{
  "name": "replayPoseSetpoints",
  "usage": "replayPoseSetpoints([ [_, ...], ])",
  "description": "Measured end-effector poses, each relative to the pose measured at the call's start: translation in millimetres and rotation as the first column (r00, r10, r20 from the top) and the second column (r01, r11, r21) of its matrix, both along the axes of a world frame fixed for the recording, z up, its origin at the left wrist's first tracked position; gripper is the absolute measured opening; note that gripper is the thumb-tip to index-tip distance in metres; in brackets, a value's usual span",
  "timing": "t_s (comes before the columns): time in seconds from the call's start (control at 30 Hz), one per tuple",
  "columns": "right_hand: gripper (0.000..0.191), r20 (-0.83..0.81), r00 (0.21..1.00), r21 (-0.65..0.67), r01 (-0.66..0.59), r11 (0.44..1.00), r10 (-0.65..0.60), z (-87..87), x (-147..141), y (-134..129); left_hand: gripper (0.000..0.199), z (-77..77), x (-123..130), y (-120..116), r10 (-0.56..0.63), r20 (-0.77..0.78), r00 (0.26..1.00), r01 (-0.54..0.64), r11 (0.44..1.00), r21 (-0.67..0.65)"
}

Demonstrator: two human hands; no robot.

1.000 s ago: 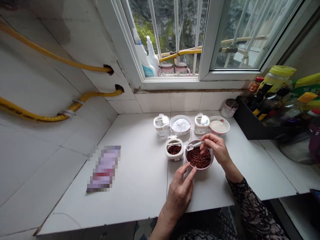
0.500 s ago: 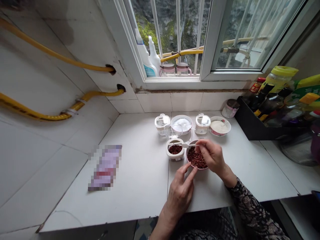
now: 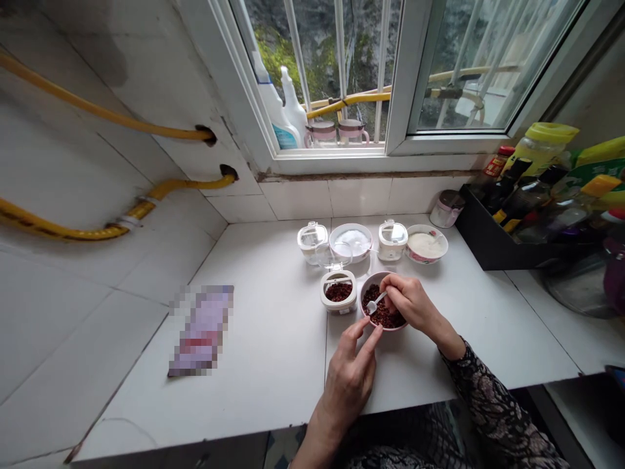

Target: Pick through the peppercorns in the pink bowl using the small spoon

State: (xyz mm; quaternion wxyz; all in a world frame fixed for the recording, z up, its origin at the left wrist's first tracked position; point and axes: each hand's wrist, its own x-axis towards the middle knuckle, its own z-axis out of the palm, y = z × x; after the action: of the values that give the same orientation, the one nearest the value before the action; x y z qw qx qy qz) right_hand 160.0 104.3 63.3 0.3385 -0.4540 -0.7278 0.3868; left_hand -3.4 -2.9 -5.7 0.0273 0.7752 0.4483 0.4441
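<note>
1 wht spoon in R hand, over bowl.

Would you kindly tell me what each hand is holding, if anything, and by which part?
The right hand holds a small white spoon by its handle; the left hand seems only to touch the near rim of the bowl.

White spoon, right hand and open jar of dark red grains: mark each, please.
White spoon (image 3: 372, 307): head view, on its scoop end.
Right hand (image 3: 413, 302): head view, on the back of the hand.
Open jar (image 3: 338, 305): head view, on its front rim.
</note>
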Motion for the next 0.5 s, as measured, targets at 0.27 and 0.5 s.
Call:
replayPoseSetpoints([
  [0.27, 0.011, -0.260, 0.959, -0.280, 0.034, 0.959, -0.110, 6.1, 4.4, 4.1, 0.057, -0.5, 0.2, -0.3, 0.011, -0.009, 1.000, -0.011, 1.000, 0.003],
  [0.5, 0.012, -0.212, 0.966, -0.238, 0.092, 0.967, -0.144, 4.7, 5.4, 6.0, 0.057, 0.7, -0.2, -0.5, 0.013, -0.015, 1.000, -0.013, 1.000, -0.009],
])
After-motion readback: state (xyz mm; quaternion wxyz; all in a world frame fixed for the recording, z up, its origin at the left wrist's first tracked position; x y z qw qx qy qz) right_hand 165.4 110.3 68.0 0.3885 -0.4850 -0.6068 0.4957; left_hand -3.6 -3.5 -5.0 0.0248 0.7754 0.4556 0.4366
